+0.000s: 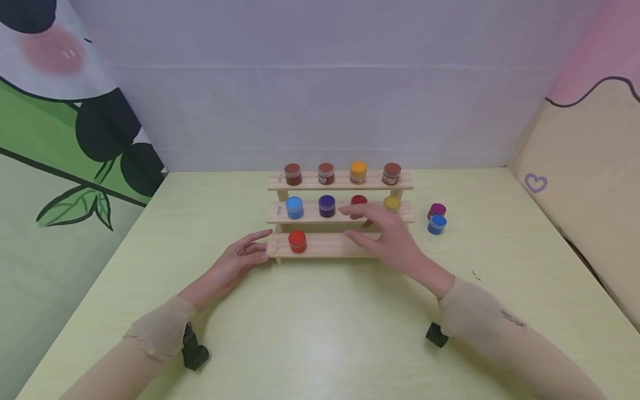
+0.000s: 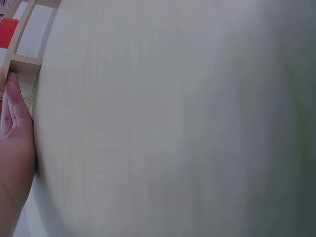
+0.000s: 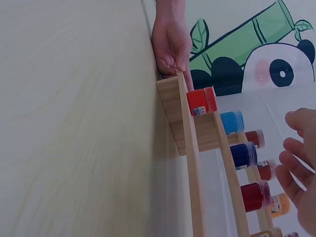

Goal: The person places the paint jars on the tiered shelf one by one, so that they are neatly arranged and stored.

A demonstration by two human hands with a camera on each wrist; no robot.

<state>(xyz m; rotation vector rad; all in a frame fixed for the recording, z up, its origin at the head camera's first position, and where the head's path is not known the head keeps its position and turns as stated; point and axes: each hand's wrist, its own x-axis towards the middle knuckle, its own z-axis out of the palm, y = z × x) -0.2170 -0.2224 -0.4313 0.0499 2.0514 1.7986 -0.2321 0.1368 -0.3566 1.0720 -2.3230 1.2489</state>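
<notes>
A three-step wooden rack [image 1: 327, 245] holds small paint jars. My left hand [image 1: 240, 261] grips the left end of its lowest step between thumb and fingers. On that step stands a red jar [image 1: 297, 241]. Over the step's right part hovers my right hand [image 1: 390, 236], thumb and fingers apart, holding nothing. The middle step bears a light blue jar [image 1: 294, 208], a dark blue jar [image 1: 327, 206], a dark red jar [image 1: 358, 199] partly behind the right hand, and a yellow jar [image 1: 392, 204]. Along the top are an orange jar [image 1: 358, 173] and brownish-red jars [image 1: 293, 174].
Right of the rack, a magenta jar [image 1: 437, 209] and a blue jar [image 1: 437, 225] stand close together on the pale table [image 1: 310, 328]. Behind the table hangs a whitish cloth [image 1: 320, 111]. Printed panels, one with a panda [image 1: 55, 50], flank both sides.
</notes>
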